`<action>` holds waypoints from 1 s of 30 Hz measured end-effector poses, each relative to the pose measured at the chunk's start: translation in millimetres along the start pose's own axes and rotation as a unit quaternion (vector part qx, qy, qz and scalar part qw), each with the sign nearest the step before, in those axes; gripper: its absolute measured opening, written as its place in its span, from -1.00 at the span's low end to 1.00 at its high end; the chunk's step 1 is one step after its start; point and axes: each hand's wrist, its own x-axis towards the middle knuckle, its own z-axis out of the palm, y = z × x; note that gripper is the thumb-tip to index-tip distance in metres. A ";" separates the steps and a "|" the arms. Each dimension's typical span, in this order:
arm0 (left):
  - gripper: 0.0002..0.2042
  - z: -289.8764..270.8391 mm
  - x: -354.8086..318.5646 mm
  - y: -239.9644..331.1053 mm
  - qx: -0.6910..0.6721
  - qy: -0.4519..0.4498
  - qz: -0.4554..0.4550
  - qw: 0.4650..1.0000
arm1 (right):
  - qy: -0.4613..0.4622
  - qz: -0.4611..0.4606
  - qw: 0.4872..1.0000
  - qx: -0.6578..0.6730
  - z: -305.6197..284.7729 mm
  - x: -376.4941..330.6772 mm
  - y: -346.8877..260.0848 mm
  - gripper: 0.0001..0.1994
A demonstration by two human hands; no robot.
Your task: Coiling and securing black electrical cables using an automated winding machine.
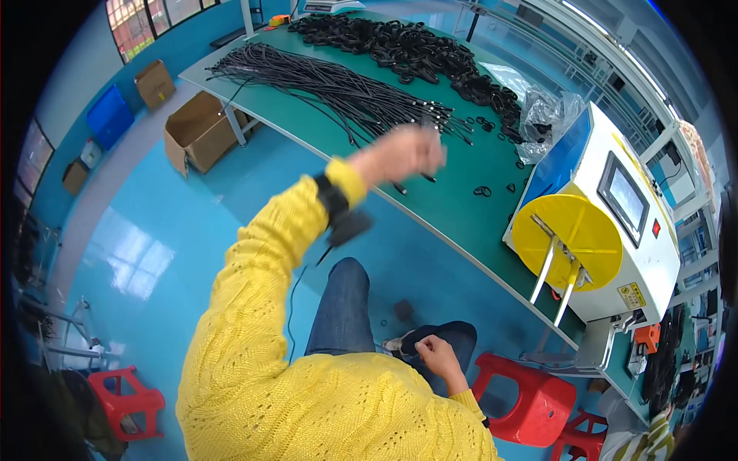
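Observation:
My left hand, blurred by motion, is raised over the front edge of the green-topped table. Its fingers look curled closed; whatever they hold, if anything, cannot be made out. Below and beyond it lies a long bundle of black cables, with metallic ends towards the right. A black band circles my left wrist, and a dark blurred piece hangs from it. Down by my lap, my right hand is closed, with nothing visible in its fingers.
A heap of black coiled cables covers the table's far side, beside clear plastic bags. At right stands a white machine with a yellow disc and protruding rods. Red stools and an open cardboard box stand on the floor.

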 end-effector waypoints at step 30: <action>-0.38 158.0 -17.3 136.1 -0.087 -0.091 0.228 0.965 | 0.058 -0.122 0.990 0.032 3.8 -7.3 0.5 -0.83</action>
